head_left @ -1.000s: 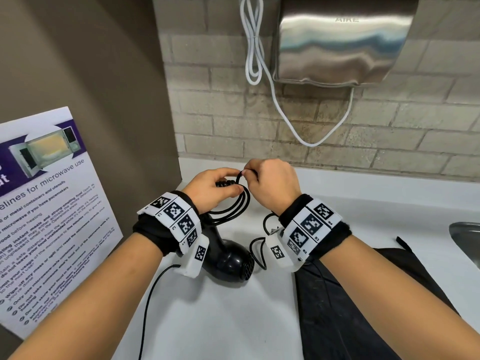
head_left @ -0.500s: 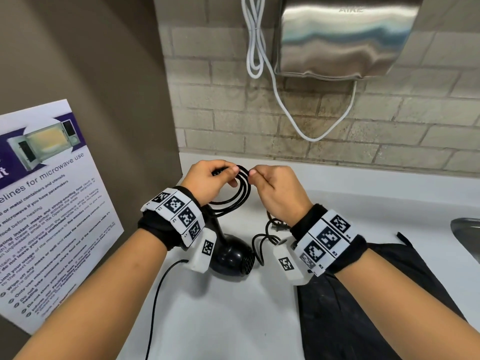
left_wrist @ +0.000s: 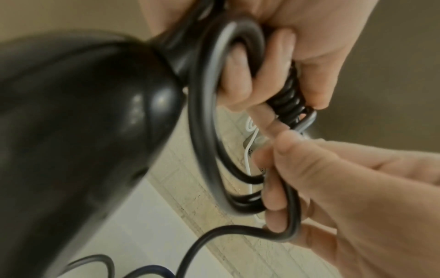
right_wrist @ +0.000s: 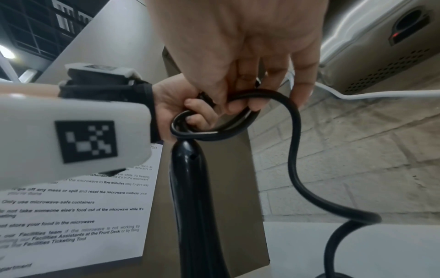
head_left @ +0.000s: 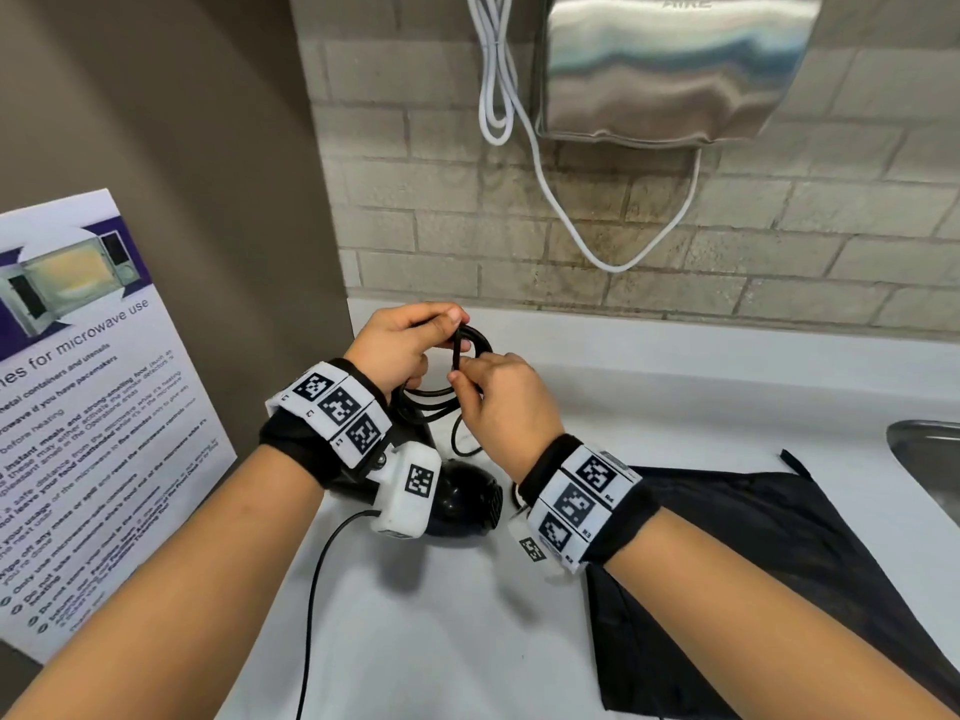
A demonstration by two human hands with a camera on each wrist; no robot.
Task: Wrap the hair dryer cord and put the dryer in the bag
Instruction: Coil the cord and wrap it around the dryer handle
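**Both hands on cord loops above hair dryer, bag flat at lower right**

Left hand (head_left: pixel 400 350) grip: fingers curled round the stacked loops of the black cord (head_left: pixel 470 350) plus the ribbed strain relief at the handle end, mid-frame in head view. Right hand (head_left: pixel 501 402) grip: thumb and fingers pinched on a cord strand at the loops' right side; in the left wrist view the strand runs through its curled fingers (left_wrist: pixel 276 212) and drops slack to the table (head_left: pixel 467 641).

Hair dryer (head_left: pixel 462 504): black, body low centre of head view, partly hidden under the left wrist band; handle rises to the left hand. Whether the body touches the table is hidden.

Bag (head_left: pixel 753 574): black, flat on the table, lower right, its left edge just beside the dryer, right wrist over its upper left corner.

Edges: brown wall panel and microwave poster (head_left: pixel 88 407) close on the left; brick back wall just beyond the hands; metal sink rim (head_left: pixel 930 459) at far right, near the bag's top corner. Wall hand dryer (head_left: pixel 670 70) with white cable (head_left: pixel 550 184) hangs above, well apart from the hands. Bare table shows below the dryer and between hands and sink.
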